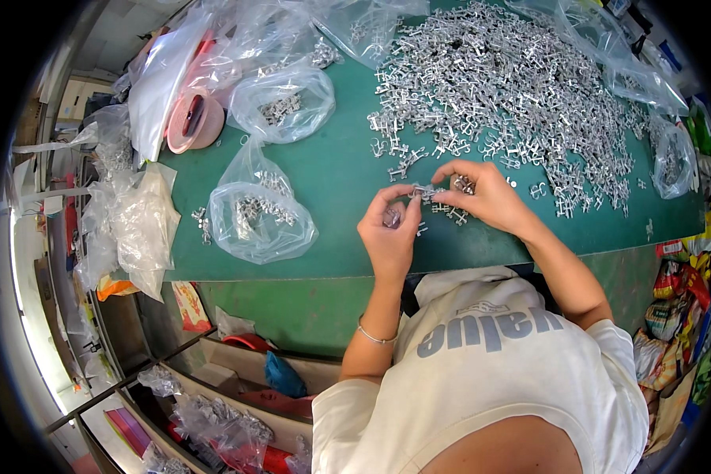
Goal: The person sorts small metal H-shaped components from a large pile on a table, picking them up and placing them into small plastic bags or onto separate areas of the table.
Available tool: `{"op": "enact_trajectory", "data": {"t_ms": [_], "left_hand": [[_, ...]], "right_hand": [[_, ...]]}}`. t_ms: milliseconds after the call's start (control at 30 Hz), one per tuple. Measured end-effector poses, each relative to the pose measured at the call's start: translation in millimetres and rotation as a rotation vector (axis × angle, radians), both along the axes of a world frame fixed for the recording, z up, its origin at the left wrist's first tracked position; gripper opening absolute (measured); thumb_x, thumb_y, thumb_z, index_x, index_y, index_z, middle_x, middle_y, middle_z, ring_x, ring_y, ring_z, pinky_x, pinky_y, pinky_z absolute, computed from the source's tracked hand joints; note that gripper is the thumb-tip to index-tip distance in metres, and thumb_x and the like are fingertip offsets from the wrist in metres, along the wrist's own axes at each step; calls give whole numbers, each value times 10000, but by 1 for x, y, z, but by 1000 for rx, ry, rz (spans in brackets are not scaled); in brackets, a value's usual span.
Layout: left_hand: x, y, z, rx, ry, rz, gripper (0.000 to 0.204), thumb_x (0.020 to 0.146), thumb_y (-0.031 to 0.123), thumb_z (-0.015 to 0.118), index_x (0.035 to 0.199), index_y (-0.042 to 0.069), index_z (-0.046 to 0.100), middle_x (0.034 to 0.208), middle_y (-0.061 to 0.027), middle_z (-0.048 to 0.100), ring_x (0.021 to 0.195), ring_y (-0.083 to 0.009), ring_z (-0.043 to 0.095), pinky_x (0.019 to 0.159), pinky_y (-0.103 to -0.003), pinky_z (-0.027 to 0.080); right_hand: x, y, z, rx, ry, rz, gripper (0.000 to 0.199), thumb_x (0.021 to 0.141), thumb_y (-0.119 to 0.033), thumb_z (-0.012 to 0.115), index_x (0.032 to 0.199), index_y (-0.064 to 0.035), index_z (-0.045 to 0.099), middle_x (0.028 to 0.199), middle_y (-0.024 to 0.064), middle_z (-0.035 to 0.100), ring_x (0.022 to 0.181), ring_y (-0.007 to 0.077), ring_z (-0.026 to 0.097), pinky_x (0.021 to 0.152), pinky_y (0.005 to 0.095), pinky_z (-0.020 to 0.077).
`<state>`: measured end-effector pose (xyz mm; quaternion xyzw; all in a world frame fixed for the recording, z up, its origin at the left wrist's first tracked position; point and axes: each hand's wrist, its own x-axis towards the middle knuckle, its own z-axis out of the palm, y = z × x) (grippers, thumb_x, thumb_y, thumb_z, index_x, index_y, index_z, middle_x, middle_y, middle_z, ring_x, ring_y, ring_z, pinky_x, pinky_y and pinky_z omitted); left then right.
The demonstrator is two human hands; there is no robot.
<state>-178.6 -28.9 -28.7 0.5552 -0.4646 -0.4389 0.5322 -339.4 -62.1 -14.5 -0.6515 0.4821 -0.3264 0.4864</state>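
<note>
Between my two hands, just above the green tabletop, is a small silvery metal clip-like part (426, 190). My left hand (392, 223) pinches its left end between thumb and finger, and something shiny shows inside the curled fingers. My right hand (482, 194) holds the other end, with several more metal parts (464, 185) tucked in its palm. A few loose parts (450, 212) lie under the hands. Beyond them spreads a big heap of the same metal parts (498, 79). Their exact kind is too small to make out.
Clear plastic bags holding metal parts stand on the left, one nearer (265, 217) and one farther (284, 103). A pink tub (196, 122) sits beside them. Another small bag (675, 162) lies at the right edge. Below the green table (332, 237) is an open drawer (237, 371).
</note>
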Motion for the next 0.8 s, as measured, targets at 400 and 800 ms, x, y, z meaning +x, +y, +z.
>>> {"op": "enact_trajectory", "data": {"t_ms": [400,800], "left_hand": [[12,0,10,359,740,-244,163,836,17,557,978,-60,568,804,-98,582,503,-42,402,464,-195,341],[7,2,7,279,646,-134,125,834,48,590,924,-40,581,778,-90,613,549,-63,491,482,-186,399]], "right_hand": [[-13,3,-7,340,-354,86,167,847,-157,610,776,-7,595,561,0,506,448,26,404,395,201,290],[-12,-1,-4,202,40,-27,140,839,-136,600,804,-1,613,588,-20,500,449,35,415,399,196,298]]}}
